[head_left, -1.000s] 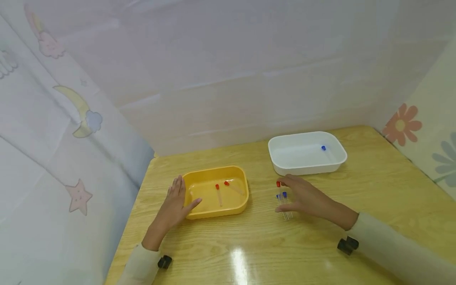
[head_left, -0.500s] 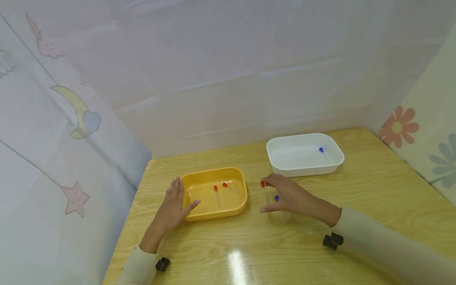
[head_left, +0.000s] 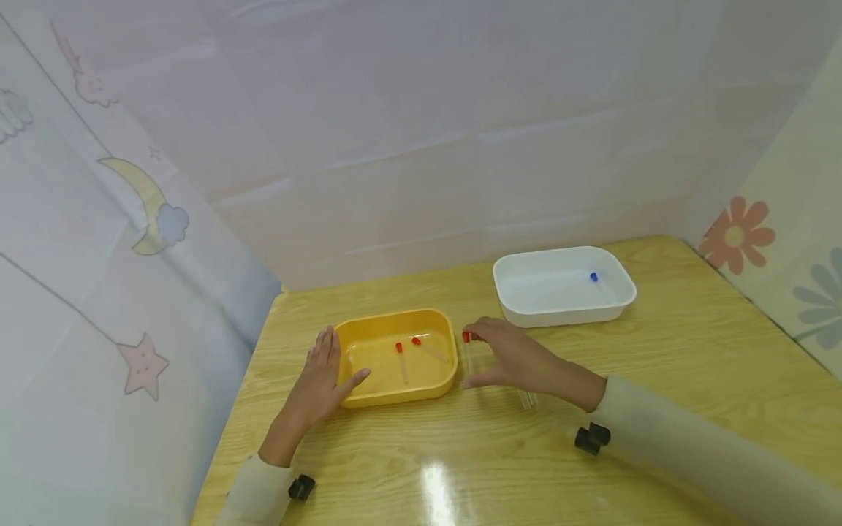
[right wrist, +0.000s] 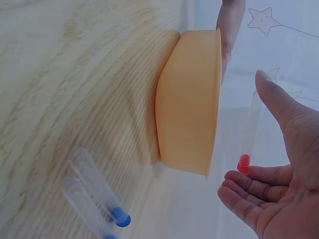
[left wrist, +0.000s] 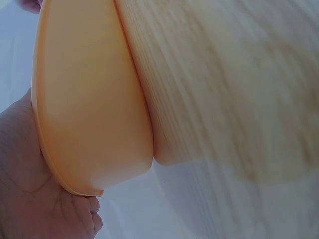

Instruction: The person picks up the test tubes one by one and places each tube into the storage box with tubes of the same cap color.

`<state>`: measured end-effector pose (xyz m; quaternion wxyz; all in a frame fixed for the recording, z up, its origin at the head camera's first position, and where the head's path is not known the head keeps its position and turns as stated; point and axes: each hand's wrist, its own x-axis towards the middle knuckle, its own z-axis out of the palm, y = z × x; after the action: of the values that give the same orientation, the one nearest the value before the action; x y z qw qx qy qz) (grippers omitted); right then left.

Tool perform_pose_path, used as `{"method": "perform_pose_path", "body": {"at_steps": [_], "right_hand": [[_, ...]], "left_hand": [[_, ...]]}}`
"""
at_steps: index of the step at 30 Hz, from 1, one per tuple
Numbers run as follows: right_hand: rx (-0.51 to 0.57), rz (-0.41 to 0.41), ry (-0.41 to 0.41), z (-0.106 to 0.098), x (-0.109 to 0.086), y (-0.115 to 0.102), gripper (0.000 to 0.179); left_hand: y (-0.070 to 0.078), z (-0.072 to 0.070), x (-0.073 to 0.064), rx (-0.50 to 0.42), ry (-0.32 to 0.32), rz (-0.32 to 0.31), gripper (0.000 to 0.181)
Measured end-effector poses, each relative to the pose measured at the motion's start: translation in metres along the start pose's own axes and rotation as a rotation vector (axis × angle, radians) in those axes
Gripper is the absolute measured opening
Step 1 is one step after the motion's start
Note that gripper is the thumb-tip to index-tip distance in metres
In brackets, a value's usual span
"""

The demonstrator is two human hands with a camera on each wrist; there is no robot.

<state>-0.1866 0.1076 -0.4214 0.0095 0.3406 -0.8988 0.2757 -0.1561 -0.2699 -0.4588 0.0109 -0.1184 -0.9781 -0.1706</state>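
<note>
My right hand (head_left: 509, 359) holds a clear test tube with a red cap (right wrist: 249, 130) lengthwise between thumb and fingertips. It hovers just right of a yellow tray (head_left: 401, 397), with the cap end toward the back. Inside that tray lie two more red-capped tubes (head_left: 403, 365). My left hand (head_left: 319, 386) rests on the tray's left end, its fingers straight along the side and its thumb over the front rim. Below my right hand, two blue-capped tubes (right wrist: 98, 186) lie on the table; the head view shows just their clear ends (head_left: 528, 399), the caps hidden by the hand.
Behind my right hand stands a white tray (head_left: 559, 319) holding one blue-capped tube (head_left: 594, 277). The wooden table (head_left: 368, 467) backs onto a pale hanging sheet (head_left: 395, 183), with printed sheets on either side.
My right hand has carried the red-capped test tube left, from above the blue-capped tubes to beside the yellow tray. My left hand stays on the tray.
</note>
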Motion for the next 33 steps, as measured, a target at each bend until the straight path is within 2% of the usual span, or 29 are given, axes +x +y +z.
{"method": "perform_pose_path", "body": {"at_steps": [19, 28, 33], "right_hand": [[0.014, -0.038, 0.011, 0.013, 0.022, -0.009, 0.088], [0.026, -0.027, -0.033, 0.020, 0.032, -0.017, 0.088], [0.027, -0.051, -0.033, 0.024, 0.041, -0.021, 0.086]], "left_hand": [[-0.001, 0.000, 0.000, 0.009, 0.000, 0.000, 0.101], [-0.003, 0.002, 0.000, 0.022, -0.001, -0.006, 0.102], [-0.004, 0.002, 0.002, 0.039, 0.001, -0.001, 0.103]]}}
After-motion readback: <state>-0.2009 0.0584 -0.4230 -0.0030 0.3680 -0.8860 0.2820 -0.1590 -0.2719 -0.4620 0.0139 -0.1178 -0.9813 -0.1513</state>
